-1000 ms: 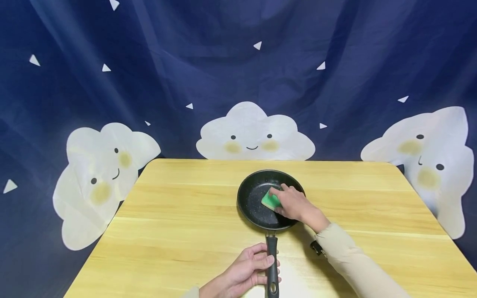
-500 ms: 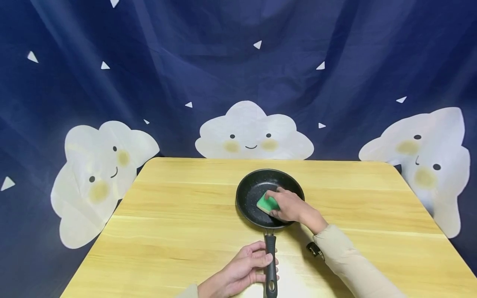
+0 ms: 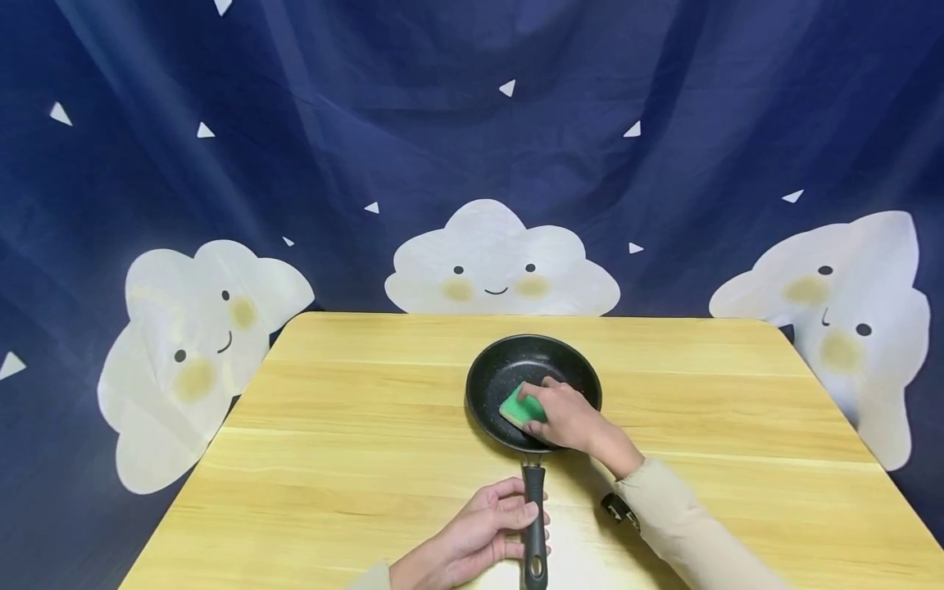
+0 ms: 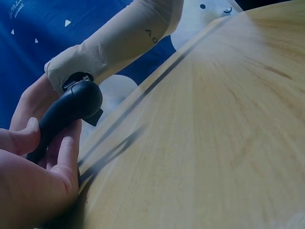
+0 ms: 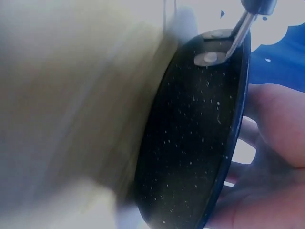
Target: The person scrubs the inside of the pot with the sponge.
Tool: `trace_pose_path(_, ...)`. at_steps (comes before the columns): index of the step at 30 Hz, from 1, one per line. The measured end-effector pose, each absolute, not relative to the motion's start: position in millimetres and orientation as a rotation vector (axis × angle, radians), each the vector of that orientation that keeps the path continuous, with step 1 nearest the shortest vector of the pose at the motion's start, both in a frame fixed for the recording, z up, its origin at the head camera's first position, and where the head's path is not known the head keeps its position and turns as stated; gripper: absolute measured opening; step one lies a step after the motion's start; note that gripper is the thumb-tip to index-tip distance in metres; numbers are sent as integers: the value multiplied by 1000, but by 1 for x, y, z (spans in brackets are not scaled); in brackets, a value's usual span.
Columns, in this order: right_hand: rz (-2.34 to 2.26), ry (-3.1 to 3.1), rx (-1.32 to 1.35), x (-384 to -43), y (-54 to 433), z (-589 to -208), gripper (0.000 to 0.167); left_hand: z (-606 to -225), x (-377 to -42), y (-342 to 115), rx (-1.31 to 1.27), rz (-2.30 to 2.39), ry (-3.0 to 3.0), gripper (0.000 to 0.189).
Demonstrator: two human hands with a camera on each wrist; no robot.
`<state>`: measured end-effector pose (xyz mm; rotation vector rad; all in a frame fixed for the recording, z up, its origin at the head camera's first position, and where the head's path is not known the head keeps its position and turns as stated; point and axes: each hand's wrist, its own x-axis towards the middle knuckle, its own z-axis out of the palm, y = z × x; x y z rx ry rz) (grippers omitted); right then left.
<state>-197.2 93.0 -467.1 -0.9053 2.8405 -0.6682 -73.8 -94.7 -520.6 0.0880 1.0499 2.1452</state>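
Observation:
A black speckled frying pan [image 3: 494,373] sits on the wooden table in the head view, its handle [image 3: 535,524] pointing toward me. My left hand [image 3: 483,524] grips that handle from the left, thumb on top and fingers wrapped beneath. Inside the pan, my right hand [image 3: 568,416] pinches a green sponge [image 3: 519,407] with a pale underside against the pan's floor, left of centre. In the left wrist view the thumb and fingers of my left hand [image 4: 38,176] close round the handle's end [image 4: 78,102]. The right wrist view shows the pan's outer wall [image 5: 190,124]; the sponge is hidden there.
The light wooden table [image 3: 332,459] stretches out on both sides of the pan. Behind it hangs a dark blue curtain [image 3: 442,123] with smiling clouds. A black wrist camera [image 3: 618,510] hangs under my right sleeve [image 3: 686,524], close over the tabletop.
My right hand has slid the sponge left and slightly toward me across the pan's floor. My left hand keeps its grip on the handle; the whole view has shifted slightly.

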Motion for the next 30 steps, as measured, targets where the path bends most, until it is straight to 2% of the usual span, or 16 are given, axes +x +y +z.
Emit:
trace_pose_path(10, -816, 2787, -856, -191, 88, -469, 35, -521, -73, -97, 102, 2147, 1031, 21)
trace_pose_path(30, -952, 2693, -824, -192, 68, -468, 37, -522, -74, -97, 100, 2149, 1037, 24)
